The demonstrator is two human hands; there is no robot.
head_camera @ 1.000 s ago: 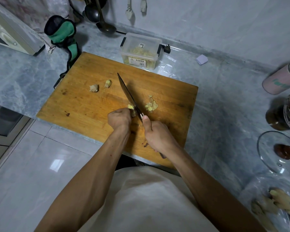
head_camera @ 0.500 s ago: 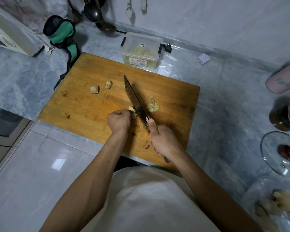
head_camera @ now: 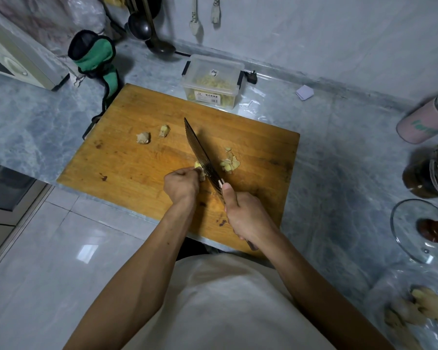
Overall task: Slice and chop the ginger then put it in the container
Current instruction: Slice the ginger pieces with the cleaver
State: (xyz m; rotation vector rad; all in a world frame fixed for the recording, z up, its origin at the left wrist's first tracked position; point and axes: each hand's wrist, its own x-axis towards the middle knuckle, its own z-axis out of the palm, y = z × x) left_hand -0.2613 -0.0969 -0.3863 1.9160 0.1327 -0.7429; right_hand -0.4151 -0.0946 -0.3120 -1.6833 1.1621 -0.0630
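The ginger (head_camera: 199, 170) sits mid-board, pinched under the curled fingers of the left hand (head_camera: 182, 184), while the right hand (head_camera: 247, 215) grips the knife (head_camera: 202, 157) whose blade meets it; slices (head_camera: 229, 162) lie just right. The wooden board (head_camera: 127, 157) lies on a grey marble bench (head_camera: 339, 157). The container (head_camera: 213, 80) stands beyond its far edge by the wall, and white floor tiles (head_camera: 61, 248) show near left.

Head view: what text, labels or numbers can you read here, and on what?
White label on the clear plastic container: a line of characters and a barcode, too small to read.
Small sticker on the container lid: unreadable.
Pink cylindrical canister: green lettering, cut off and blurred.
Nothing else carries text.
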